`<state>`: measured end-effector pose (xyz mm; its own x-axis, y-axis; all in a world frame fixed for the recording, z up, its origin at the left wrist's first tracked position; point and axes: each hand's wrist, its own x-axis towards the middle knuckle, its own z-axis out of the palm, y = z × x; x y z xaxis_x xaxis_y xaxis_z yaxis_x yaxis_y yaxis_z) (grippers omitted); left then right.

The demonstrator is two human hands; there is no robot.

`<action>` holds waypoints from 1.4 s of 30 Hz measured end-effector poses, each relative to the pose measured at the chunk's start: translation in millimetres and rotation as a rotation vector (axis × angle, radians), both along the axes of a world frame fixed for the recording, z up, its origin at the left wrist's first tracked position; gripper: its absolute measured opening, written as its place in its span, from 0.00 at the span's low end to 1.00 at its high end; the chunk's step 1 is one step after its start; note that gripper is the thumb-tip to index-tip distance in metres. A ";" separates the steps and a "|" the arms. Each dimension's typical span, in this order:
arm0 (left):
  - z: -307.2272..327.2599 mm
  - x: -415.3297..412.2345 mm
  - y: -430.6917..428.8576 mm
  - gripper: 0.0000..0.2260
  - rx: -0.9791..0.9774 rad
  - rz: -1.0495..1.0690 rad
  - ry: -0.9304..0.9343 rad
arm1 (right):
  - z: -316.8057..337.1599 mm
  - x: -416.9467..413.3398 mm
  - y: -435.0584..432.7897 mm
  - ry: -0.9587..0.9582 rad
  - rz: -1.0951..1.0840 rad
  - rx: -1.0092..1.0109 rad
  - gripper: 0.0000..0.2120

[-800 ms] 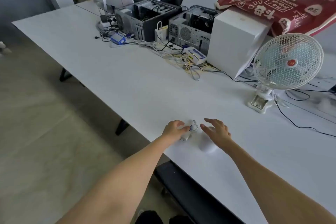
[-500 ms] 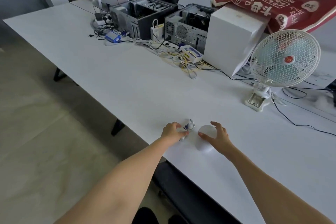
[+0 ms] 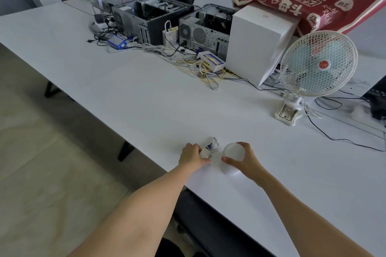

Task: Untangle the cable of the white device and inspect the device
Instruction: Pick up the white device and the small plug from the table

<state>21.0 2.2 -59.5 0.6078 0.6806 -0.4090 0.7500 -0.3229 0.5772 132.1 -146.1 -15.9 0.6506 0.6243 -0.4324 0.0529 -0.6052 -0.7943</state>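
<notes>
Right-hand fingers [image 3: 226, 159] curl around the rim of the round white device [image 3: 232, 152], thumb on its near side, pinning it to the white table [image 3: 146, 100] close to the near edge. Just left of the device, the left hand [image 3: 191, 155] closes on a small white plug-like block [image 3: 204, 153], from which the bundled cable [image 3: 213, 145] loops up; whether the coil is tied or merely twisted is too small to tell. The split grip appears meant to keep the body still while the other hand draws the cord free, so the untangling seems barely begun and inspection not yet started. Well beyond the device, toward the table's far side, stand a white clip fan [image 3: 317, 64], a white box [image 3: 257, 44], two open computer cases [image 3: 154, 19] and a tangle of wires [image 3: 200, 64], clear of the work.
</notes>
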 end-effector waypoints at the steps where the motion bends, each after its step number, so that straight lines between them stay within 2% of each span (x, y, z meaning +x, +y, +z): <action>1: -2.0 0.0 0.9 0.25 0.008 0.006 -0.018 | -0.7 -0.1 0.2 -0.002 -0.005 0.007 0.39; 7: -0.3 -2.4 7.8 0.22 -0.013 0.046 -0.071 | -0.8 -2.8 1.2 -0.046 -0.072 0.031 0.39; 10: 3.2 -2.7 14.7 0.20 -0.104 0.076 -0.089 | 3.2 -5.7 5.8 -0.023 -0.119 0.048 0.40; 12: 7.5 -5.4 19.1 0.12 -0.257 0.101 -0.168 | 6.2 -7.6 10.0 -0.019 -0.149 0.073 0.38; 15: 22.9 -11.7 27.2 0.04 -0.639 0.288 -0.402 | 14.7 -11.3 20.2 0.002 -0.162 0.118 0.37; 17: 37.6 -17.3 32.4 0.10 -0.867 0.450 -0.565 | 22.5 -15.0 28.9 0.034 -0.158 0.154 0.36; 19: 52.7 -23.9 39.8 0.13 -0.974 0.522 -0.659 | 31.6 -19.4 39.0 0.053 -0.152 0.179 0.35; 25: 88.3 -46.0 70.9 0.12 -0.997 0.562 -0.740 | 63.0 -35.2 82.2 0.072 -0.108 0.226 0.34; 34: 123.1 -94.6 134.8 0.03 -0.938 0.648 -0.856 | 96.5 -71.7 163.5 0.077 -0.009 0.267 0.34; 42: 141.4 -155.3 193.5 0.08 -0.868 0.699 -0.944 | 110.1 -117.2 236.6 0.070 0.104 0.278 0.35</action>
